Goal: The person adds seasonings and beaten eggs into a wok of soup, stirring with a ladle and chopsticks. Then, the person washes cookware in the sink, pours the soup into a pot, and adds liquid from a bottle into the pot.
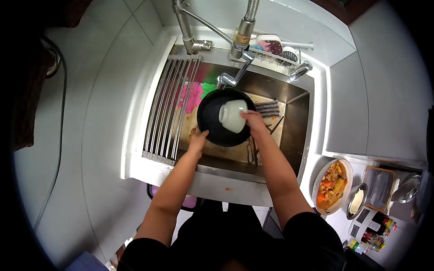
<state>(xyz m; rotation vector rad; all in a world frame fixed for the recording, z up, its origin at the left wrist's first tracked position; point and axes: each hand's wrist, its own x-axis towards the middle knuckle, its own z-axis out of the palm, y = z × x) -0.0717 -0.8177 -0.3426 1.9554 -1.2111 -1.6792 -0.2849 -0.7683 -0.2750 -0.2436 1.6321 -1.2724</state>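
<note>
- The right hand (255, 123) has its fingers closed on the pale bowl (233, 116), tipped sideways over the round black vessel (211, 112).
- The left hand (197, 140) pinches that vessel's near-left rim—thumb and fingers slightly parted around it.
- Both things are at the sink (294, 108), below the faucet (228, 80)—pink cloth (193, 95) and slatted rack (168, 108) to the left.

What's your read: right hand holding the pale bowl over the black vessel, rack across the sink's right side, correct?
No: the head view shows the rack across the left side of the sink. The right hand holds the pale bowl over the black vessel.
</note>
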